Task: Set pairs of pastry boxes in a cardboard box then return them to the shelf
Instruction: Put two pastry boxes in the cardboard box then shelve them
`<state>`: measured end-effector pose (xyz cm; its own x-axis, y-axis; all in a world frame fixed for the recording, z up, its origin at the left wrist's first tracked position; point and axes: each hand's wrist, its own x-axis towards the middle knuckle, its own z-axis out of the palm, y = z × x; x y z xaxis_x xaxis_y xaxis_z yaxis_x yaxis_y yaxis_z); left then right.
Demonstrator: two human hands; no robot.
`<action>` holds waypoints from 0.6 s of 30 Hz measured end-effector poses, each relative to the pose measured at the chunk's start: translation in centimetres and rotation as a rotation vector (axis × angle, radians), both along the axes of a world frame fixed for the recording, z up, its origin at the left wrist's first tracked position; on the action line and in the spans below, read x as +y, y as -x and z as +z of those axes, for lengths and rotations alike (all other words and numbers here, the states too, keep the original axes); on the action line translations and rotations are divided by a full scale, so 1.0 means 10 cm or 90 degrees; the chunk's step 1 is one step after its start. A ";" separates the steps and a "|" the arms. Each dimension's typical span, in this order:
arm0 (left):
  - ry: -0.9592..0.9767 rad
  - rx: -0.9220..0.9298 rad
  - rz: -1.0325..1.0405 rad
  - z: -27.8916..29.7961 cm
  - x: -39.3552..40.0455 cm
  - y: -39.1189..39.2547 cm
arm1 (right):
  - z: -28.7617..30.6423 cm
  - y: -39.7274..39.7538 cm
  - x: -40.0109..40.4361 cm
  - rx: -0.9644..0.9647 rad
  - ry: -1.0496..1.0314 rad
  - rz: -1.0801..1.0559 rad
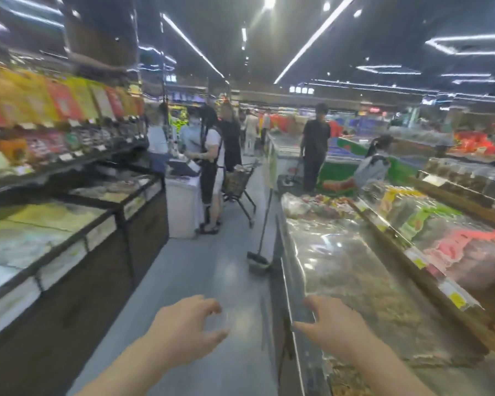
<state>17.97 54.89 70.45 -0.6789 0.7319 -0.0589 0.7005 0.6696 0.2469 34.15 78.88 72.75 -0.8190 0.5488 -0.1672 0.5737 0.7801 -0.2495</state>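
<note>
The picture is blurred by motion. My left hand hovers over the aisle floor at the bottom centre, fingers curled and apart, holding nothing. To its right, my right hand is over the near edge of a glass-topped display counter, fingers spread, also empty. I see no pastry boxes that I can make out and no cardboard box in this view.
A grey aisle runs ahead between dark display cases on the left and the counter on the right. A broom leans on the counter. Shoppers and a cart stand ahead; another person is further right.
</note>
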 end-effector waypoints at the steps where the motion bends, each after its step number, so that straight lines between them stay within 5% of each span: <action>1: -0.003 0.001 0.024 0.04 -0.20 0.10 | 0.02 0.21 -0.13 0.006 -0.005 0.029; 18: -0.026 -0.093 0.377 -0.57 -3.72 1.47 | -0.60 3.07 -3.22 -0.061 0.024 0.375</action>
<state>3.27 17.70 64.76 -0.9581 0.2360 -0.1622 0.1686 0.9227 0.3467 3.42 46.68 66.77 -0.9641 -0.0012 -0.2656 0.0680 0.9655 -0.2513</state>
